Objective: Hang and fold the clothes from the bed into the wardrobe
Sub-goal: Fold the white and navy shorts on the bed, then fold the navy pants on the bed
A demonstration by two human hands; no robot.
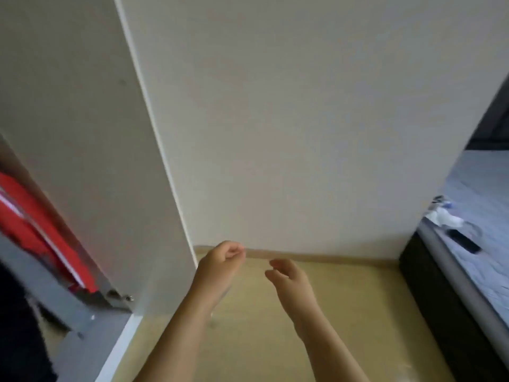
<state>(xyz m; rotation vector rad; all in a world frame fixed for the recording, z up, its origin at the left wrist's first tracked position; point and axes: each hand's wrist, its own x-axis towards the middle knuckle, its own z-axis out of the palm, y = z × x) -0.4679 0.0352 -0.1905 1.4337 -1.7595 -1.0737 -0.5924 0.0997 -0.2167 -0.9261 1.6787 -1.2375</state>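
Observation:
My left hand (223,261) is raised in front of the white wall, fingers curled into the palm, with nothing visible in it. My right hand (287,275) is just right of it, fingers loosely bent and holding nothing. A red garment (24,221) hangs inside the wardrobe at the far left, partly hidden by the white wardrobe door (82,133). The bed (484,271), with its pale blue-grey sheet, lies at the right edge. No clothes show on the part of it in view. The picture is blurred by motion.
A white wall (289,119) fills the middle, with light wooden floor (344,312) below it. A black flat object (464,244) and a crumpled white item (446,217) lie on the bed. The dark bed frame (429,293) borders the floor. A door hinge (119,296) sits low on the wardrobe.

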